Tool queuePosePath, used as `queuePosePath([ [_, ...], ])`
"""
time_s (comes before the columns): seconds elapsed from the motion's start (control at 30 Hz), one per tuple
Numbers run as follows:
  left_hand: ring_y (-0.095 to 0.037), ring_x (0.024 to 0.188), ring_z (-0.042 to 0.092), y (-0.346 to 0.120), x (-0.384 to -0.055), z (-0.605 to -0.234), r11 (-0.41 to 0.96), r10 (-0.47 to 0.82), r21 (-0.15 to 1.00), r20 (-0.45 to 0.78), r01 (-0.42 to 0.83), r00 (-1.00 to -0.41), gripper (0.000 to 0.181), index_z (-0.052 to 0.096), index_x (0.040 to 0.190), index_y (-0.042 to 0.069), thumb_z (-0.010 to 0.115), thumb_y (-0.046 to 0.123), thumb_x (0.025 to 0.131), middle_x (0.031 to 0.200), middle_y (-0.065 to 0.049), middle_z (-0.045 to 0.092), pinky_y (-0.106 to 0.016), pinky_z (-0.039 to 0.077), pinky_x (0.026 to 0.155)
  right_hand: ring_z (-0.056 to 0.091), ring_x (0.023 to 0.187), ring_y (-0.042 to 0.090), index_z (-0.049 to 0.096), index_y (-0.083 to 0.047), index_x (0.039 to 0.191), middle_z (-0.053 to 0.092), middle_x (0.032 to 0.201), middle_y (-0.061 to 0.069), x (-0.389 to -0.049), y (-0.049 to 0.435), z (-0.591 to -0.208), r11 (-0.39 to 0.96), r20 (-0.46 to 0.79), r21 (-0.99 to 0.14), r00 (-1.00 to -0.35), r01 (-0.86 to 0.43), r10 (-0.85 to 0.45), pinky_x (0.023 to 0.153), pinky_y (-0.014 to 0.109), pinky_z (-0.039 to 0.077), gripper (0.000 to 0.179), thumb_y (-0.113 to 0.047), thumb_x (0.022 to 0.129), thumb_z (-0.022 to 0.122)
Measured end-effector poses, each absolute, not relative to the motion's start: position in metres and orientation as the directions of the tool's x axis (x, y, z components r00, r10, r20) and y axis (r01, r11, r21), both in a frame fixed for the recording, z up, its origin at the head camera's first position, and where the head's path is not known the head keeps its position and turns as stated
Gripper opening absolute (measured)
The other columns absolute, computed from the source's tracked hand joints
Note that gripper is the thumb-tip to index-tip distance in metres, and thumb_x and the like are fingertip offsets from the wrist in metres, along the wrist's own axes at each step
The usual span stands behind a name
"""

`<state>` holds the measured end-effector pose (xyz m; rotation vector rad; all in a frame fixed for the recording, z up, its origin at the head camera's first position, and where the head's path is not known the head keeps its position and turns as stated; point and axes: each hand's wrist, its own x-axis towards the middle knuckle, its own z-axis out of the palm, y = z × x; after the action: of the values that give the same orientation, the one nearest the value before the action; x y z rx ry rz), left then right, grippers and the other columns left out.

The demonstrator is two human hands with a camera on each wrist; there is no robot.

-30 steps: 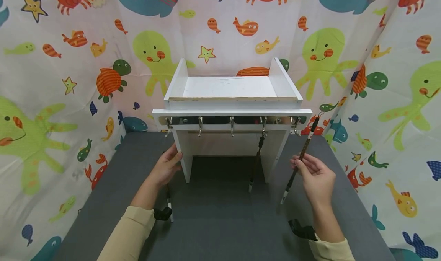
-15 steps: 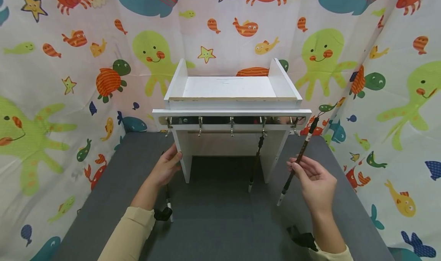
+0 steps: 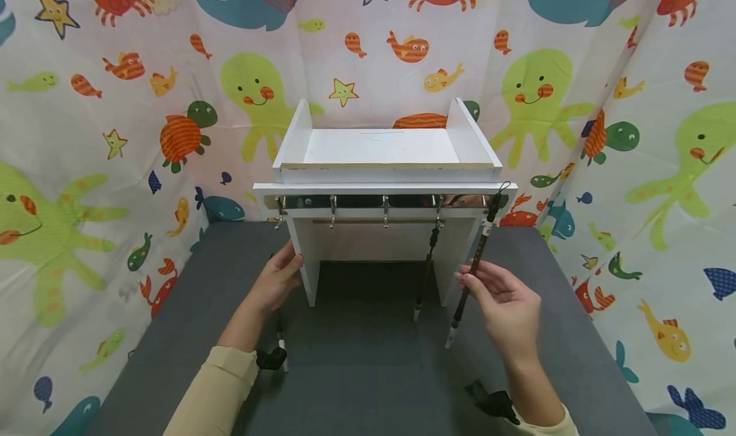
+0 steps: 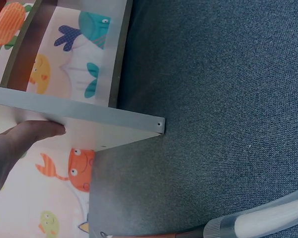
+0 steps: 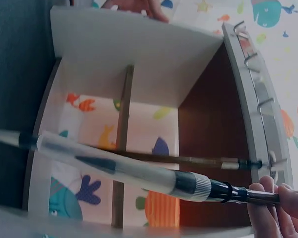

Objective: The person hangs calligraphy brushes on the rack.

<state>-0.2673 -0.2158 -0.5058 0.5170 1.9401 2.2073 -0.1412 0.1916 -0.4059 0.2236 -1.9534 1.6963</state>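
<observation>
My right hand (image 3: 508,305) pinches a calligraphy brush (image 3: 480,247) midway along its handle. The brush tilts, loop end up, and its loop overlaps the right end of the hook rail (image 3: 359,202) in the head view. A clear cap (image 5: 114,163) covers its dark bristles. A second brush (image 3: 426,273) hangs from the fourth hook (image 3: 439,209). My left hand (image 3: 278,276) rests against the outer side of the white shelf's left panel (image 3: 310,266), thumb near the front edge. Below my left wrist, a third brush (image 4: 260,223) shows white bristles under a clear cap.
The white shelf (image 3: 382,145) has an open top tray. Three hooks to the left, including one hook (image 3: 333,211), carry nothing. Grey cloth (image 3: 362,372) covers the table. Patterned curtain (image 3: 379,59) encloses the back and sides.
My right hand has moved left with the brush, bringing its loop end from beyond the shelf's right side to the rail's end. My left hand and the shelf stay in place.
</observation>
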Motion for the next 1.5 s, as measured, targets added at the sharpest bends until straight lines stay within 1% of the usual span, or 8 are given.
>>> queuePosePath([
  [0.2,-0.041,0.152,0.016,-0.216,-0.266,-0.505,-0.143,0.340,0.984,0.146,0.102,-0.929,0.059,0.017,0.163,0.023,0.043,0.022,0.110,0.170,-0.010,0.014,-0.078,0.022,0.107,0.076,0.090,0.014,0.072,0.002,0.113,0.075,0.104,0.022,-0.142,0.177,-0.410,0.204,0.538,-0.837,-0.833,-0.508,0.131,0.080,0.026,0.058,0.026,0.007,0.087,0.073],
  [0.3,-0.041,0.152,0.016,-0.215,-0.266,-0.504,-0.156,0.333,0.983,0.144,0.096,-0.932,0.059,0.018,0.163,0.023,0.043,0.021,0.110,0.170,-0.010,0.014,-0.078,0.021,0.107,0.076,0.090,0.015,0.072,0.002,0.113,0.075,0.104,0.023,-0.143,0.170,-0.413,0.179,0.539,-0.836,-0.837,-0.519,0.096,0.080,0.027,0.058,0.026,0.008,0.087,0.073],
  [0.57,-0.042,0.153,0.014,-0.215,-0.264,-0.502,-0.135,0.322,0.987,0.123,0.083,-0.938,0.061,0.016,0.163,0.021,0.045,0.023,0.109,0.170,-0.010,0.012,-0.078,0.019,0.107,0.076,0.089,0.017,0.073,0.002,0.113,0.076,0.104,0.020,-0.142,0.151,-0.421,0.129,0.505,-0.857,-0.863,-0.499,0.023,0.080,0.029,0.059,0.025,0.005,0.088,0.073],
  [0.73,-0.042,0.153,0.013,-0.216,-0.265,-0.503,-0.135,0.326,0.987,0.126,0.086,-0.937,0.060,0.017,0.163,0.022,0.044,0.023,0.110,0.170,-0.010,0.012,-0.079,0.019,0.106,0.076,0.088,0.018,0.073,0.002,0.113,0.076,0.103,0.021,-0.140,0.142,-0.426,0.106,0.480,-0.871,-0.877,-0.479,-0.018,0.079,0.029,0.059,0.025,0.003,0.089,0.073],
  [0.93,-0.043,0.153,0.014,-0.216,-0.267,-0.505,-0.142,0.331,0.985,0.143,0.101,-0.933,0.058,0.019,0.163,0.023,0.043,0.021,0.110,0.170,-0.011,0.014,-0.079,0.019,0.106,0.077,0.089,0.021,0.072,0.003,0.114,0.076,0.102,0.021,-0.136,0.135,-0.431,0.053,0.471,-0.878,-0.878,-0.476,-0.089,0.078,0.034,0.060,0.026,0.004,0.089,0.073],
  [1.2,-0.041,0.153,0.015,-0.216,-0.266,-0.503,-0.142,0.326,0.985,0.136,0.093,-0.936,0.060,0.018,0.163,0.021,0.045,0.023,0.109,0.170,-0.011,0.014,-0.079,0.020,0.107,0.077,0.090,0.024,0.070,0.006,0.116,0.075,0.102,0.026,-0.133,0.129,-0.444,-0.054,0.454,-0.890,-0.869,-0.452,-0.196,0.078,0.037,0.060,0.027,0.006,0.089,0.071],
  [1.4,-0.041,0.153,0.014,-0.216,-0.265,-0.502,-0.130,0.321,0.987,0.127,0.089,-0.938,0.061,0.017,0.163,0.021,0.046,0.025,0.109,0.170,-0.010,0.013,-0.079,0.019,0.107,0.077,0.089,0.021,0.069,0.006,0.118,0.074,0.102,0.028,-0.134,0.127,-0.449,-0.067,0.458,-0.888,-0.862,-0.455,-0.214,0.077,0.036,0.060,0.027,0.006,0.091,0.069],
  [1.5,-0.041,0.153,0.013,-0.216,-0.264,-0.502,-0.134,0.319,0.988,0.122,0.083,-0.940,0.062,0.016,0.163,0.020,0.046,0.024,0.109,0.170,-0.011,0.012,-0.078,0.018,0.107,0.077,0.089,0.021,0.070,0.006,0.117,0.074,0.102,0.027,-0.135,0.127,-0.452,-0.062,0.429,-0.902,-0.876,-0.427,-0.219,0.077,0.037,0.060,0.026,0.004,0.091,0.069],
])
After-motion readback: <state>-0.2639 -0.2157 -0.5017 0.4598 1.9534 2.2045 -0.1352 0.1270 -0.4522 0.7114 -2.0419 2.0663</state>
